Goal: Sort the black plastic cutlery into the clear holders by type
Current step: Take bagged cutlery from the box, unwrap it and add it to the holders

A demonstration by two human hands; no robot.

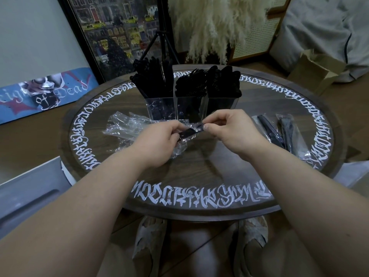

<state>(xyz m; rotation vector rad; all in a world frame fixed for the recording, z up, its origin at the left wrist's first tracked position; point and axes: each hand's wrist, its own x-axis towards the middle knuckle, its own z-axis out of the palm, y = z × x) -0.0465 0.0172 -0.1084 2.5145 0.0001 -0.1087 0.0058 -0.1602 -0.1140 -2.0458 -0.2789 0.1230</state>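
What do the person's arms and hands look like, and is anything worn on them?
Both forearms are bare right up to the picture's lower edge: no sleeves show. The left hand and right hand wear no gloves, and no rings, watch or bracelets are visible. The fingers are bare too.

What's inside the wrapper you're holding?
Both hands, left and right, pinch the clear wrapper. Something black shows inside; which type of cutlery is hidden by fingers and crinkled plastic.
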